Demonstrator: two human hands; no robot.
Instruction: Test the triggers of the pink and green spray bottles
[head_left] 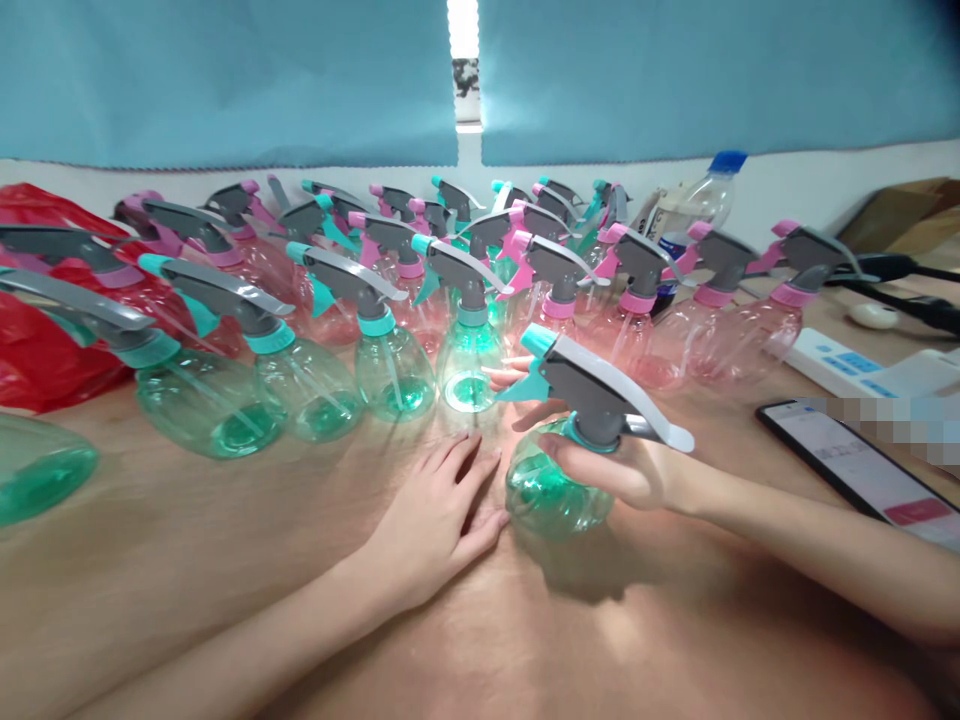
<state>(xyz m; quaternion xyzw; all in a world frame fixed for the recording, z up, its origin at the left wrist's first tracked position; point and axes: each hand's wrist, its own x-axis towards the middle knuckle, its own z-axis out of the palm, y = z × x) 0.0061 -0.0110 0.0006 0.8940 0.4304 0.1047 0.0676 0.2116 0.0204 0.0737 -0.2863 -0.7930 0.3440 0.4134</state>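
Note:
My right hand (600, 462) is wrapped round the neck of a green spray bottle (551, 490) with a teal and grey trigger head. This bottle appears slightly tilted and casts a shadow below it. Flat on the table lies my left hand (442, 505), palm down with fingers stretched out and nothing in it. Its fingertips point toward the front row of green spray bottles, the nearest being an upright one (472, 365) just beyond. Another green spray bottle (394, 375) stands to the left of that one.
Pink spray bottles (637, 345) crowd behind and to the right. A red plastic bag (45, 340) sits at the left. Toward the right lie a phone (847, 460), a white power strip (847, 375) and black cables. A clear bottle with a blue cap (709, 200) stands at the back.

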